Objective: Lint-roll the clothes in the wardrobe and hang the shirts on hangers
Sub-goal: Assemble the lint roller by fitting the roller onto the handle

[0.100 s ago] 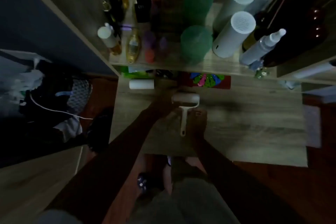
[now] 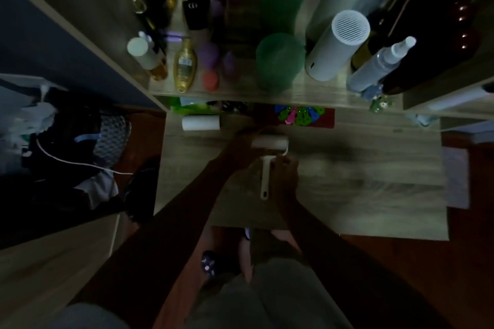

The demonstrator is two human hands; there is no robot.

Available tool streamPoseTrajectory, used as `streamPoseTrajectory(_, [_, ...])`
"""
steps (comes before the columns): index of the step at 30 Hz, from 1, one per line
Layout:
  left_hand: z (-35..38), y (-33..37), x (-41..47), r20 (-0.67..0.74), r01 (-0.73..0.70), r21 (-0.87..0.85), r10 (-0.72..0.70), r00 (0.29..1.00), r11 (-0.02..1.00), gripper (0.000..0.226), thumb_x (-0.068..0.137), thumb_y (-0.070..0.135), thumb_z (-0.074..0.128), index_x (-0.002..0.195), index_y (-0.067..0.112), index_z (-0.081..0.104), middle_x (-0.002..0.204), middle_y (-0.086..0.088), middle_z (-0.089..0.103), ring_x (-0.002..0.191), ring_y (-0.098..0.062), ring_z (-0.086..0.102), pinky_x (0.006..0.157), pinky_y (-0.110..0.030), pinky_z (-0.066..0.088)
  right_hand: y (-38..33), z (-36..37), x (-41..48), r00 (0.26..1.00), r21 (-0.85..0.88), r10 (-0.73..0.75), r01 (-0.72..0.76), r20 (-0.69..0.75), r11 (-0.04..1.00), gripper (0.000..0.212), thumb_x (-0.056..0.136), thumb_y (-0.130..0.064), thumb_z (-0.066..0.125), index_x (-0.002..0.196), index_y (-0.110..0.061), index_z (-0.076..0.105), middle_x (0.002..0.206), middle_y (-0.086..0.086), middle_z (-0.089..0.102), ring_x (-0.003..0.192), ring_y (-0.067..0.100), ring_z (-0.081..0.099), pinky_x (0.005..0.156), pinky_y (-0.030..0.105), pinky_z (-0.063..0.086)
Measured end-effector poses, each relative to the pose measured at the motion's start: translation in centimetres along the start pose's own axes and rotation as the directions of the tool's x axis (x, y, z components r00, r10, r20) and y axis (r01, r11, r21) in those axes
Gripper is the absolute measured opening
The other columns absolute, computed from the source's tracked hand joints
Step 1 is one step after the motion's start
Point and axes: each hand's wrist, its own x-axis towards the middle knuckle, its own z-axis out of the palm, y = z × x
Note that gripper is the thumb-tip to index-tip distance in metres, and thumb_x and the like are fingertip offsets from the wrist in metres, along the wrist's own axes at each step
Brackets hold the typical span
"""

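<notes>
A white lint roller [image 2: 267, 157] lies over the wooden desk [image 2: 361, 181], its roll at the top and its handle pointing toward me. My left hand [image 2: 240, 147] rests against the left end of the roll. My right hand [image 2: 284, 176] is closed around the handle just below the roll. A spare white roll [image 2: 201, 123] lies on the desk to the upper left. A dark heap of clothes [image 2: 66, 147] with a white cord across it sits at the far left, beyond the desk. The scene is very dim.
A shelf [image 2: 240, 93] above the desk holds several bottles, two green cylinders [image 2: 280, 59] and two white cylinders [image 2: 336, 48]. A colourful flat packet [image 2: 302, 116] lies at the desk's back. Below are my legs and a dark slipper [image 2: 211, 264] on the red-brown floor.
Almost nothing differs; my right hand has closed a little further up the roller's handle.
</notes>
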Motion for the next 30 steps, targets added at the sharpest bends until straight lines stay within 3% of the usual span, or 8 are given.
streamPoseTrajectory(5, [0.5,0.4,-1.4,-0.027,0.046,0.056,-0.044,0.999,0.997,0.074,0.087,0.036,0.075,0.150,0.014,0.042,0.150,-0.010,0.048,0.136,-0.026,0.046,0.106,-0.030,0.036,-0.8,0.2,0.4,0.995,-0.041,0.010,-0.006,0.097,0.999,0.041,0.106,-0.028,0.042,0.135,0.000,0.050,0.131,0.018,0.060,0.122,0.033,0.056,0.094,0.029,0.041])
streamPoseTrajectory(9, [-0.1,-0.9,-3.8,-0.021,0.087,0.063,-0.086,0.996,0.994,0.078,0.087,0.042,0.073,0.152,0.018,0.038,0.155,-0.007,0.044,0.139,-0.024,0.043,0.105,-0.025,0.031,-0.9,-0.4,-0.3,0.961,-0.160,-0.067,0.113,0.268,0.981,0.040,0.108,-0.025,0.036,0.131,0.003,0.050,0.124,0.016,0.059,0.115,0.028,0.058,0.073,0.013,0.044])
streamPoseTrajectory(11, [-0.6,-1.5,-5.5,-0.029,0.145,0.004,-0.145,0.989,0.989,0.080,0.088,0.043,0.072,0.155,0.023,0.034,0.157,-0.005,0.041,0.140,-0.023,0.042,0.106,-0.025,0.032,-1.3,0.2,-0.6,0.948,-0.160,-0.118,0.171,0.297,0.972,0.038,0.107,-0.022,0.037,0.135,0.000,0.052,0.131,0.014,0.058,0.122,0.025,0.056,0.078,0.008,0.042])
streamPoseTrajectory(14, [-1.9,-2.0,-8.1,-0.113,0.145,-0.057,-0.151,0.982,0.988,0.083,0.089,0.026,0.074,0.157,0.015,0.027,0.157,-0.010,0.040,0.140,-0.022,0.042,0.111,-0.028,0.034,-3.4,0.9,-1.7,0.910,-0.099,-0.191,0.243,0.367,0.965,0.037,0.106,-0.020,0.041,0.132,0.000,0.058,0.131,0.016,0.060,0.120,0.028,0.057,0.065,0.004,0.040])
streamPoseTrajectory(21, [-6.4,-1.2,-15.2,-0.348,0.084,-0.276,-0.181,0.920,0.957,0.072,0.089,0.025,0.073,0.151,0.028,0.036,0.145,0.006,0.052,0.128,-0.007,0.053,0.100,-0.028,0.049,-8.2,2.5,-5.3,0.593,-0.061,-0.511,0.688,0.622,0.723,0.025,0.099,-0.017,0.053,0.110,0.000,0.068,0.102,0.015,0.070,0.078,0.013,0.064,0.074,0.021,0.050])
streamPoseTrajectory(24, [-7.9,0.3,-18.4,-0.522,0.048,-0.352,-0.239,0.819,0.935,0.052,0.091,0.021,0.072,0.136,0.028,0.047,0.124,0.011,0.061,0.108,0.008,0.060,0.084,-0.013,0.050,-8.9,3.9,-7.2,0.197,-0.090,-0.687,0.978,0.699,0.189,0.029,0.073,-0.020,0.080,0.097,-0.005,0.076,0.093,0.014,0.074,0.078,0.027,0.072,0.075,0.032,0.058])
streamPoseTrajectory(26, [-8.7,0.8,-20.3,-0.588,0.044,-0.382,-0.280,0.759,0.923,0.040,0.093,0.024,0.069,0.128,0.027,0.050,0.115,0.011,0.064,0.102,0.005,0.063,0.080,-0.013,0.050,-10.4,4.3,-9.5,0.063,-0.094,-0.681,0.996,0.730,-0.008,0.035,0.064,-0.025,0.082,0.092,-0.005,0.075,0.085,0.013,0.074,0.072,0.026,0.071,0.069,0.031,0.058])
streamPoseTrajectory(30, [-9.5,1.2,-22.9,-0.655,0.043,-0.478,-0.389,0.648,0.878,0.024,0.095,0.037,0.065,0.111,0.029,0.051,0.096,0.016,0.069,0.088,0.003,0.066,0.074,-0.017,0.051,-13.3,4.6,-13.2,0.082,-0.002,-0.549,0.990,0.832,0.144,0.058,0.044,-0.022,0.095,0.094,-0.006,0.071,0.075,0.008,0.071,0.060,0.020,0.069,0.060,0.029,0.059])
